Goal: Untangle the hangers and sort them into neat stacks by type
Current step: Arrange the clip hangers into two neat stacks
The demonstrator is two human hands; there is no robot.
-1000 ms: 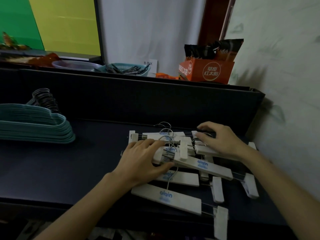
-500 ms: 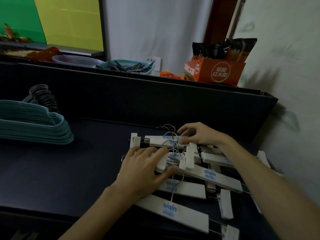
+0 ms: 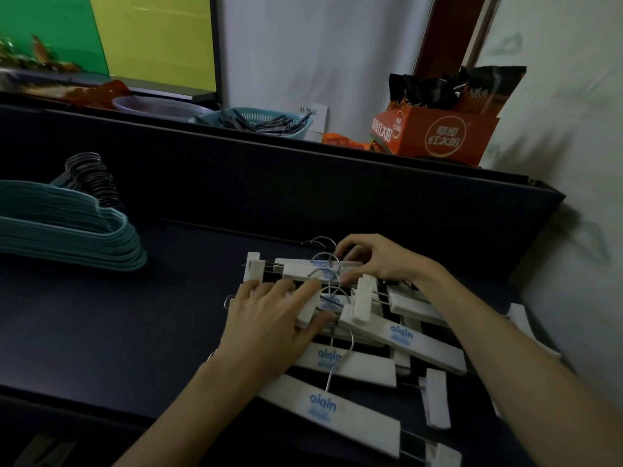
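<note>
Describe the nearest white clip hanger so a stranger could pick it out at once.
On the dark table, find the jumble of white clip hangers under both hands. The one meant, the nearest hanger, lies at the front edge, closest to the camera, untouched.

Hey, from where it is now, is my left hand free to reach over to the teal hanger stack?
Probably yes. The left hand lies on the white clip hangers, and only bare dark tabletop shows between it and the teal hanger stack.
</note>
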